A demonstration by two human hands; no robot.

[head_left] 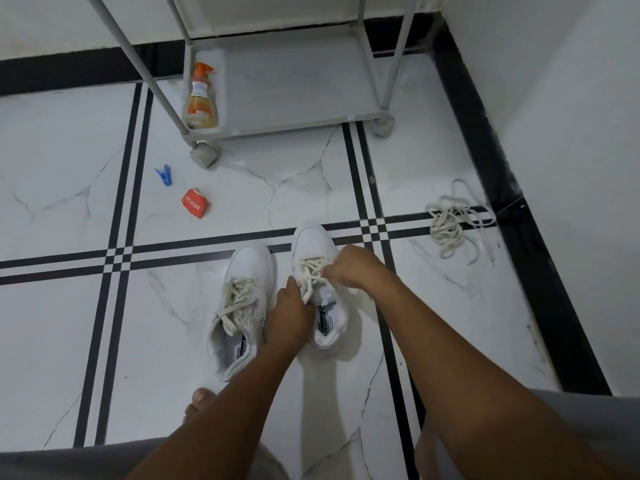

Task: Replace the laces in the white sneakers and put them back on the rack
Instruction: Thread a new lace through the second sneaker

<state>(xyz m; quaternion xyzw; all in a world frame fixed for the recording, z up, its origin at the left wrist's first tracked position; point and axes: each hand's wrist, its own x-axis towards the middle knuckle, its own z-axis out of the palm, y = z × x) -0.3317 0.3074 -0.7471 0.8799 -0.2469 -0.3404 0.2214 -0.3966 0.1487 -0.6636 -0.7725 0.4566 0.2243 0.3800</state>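
Head view: both hands [289, 315] on sneaker lace [313, 271]

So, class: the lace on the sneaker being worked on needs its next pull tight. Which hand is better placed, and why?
The right hand: it pinches the lace over the eyelets of the right sneaker, while the left hand grips that shoe's side, steadying it.

Orange spray bottle [200, 98], blue clothespin [163, 174], red sachet [194, 203] on tiled floor [62, 161].

Red crumpled sachet [194, 203] on floor: "NESCAFE". Right sneaker [317, 282] insole: "Casual"; smaller print unreadable. Spray bottle [200, 98] label illegible.
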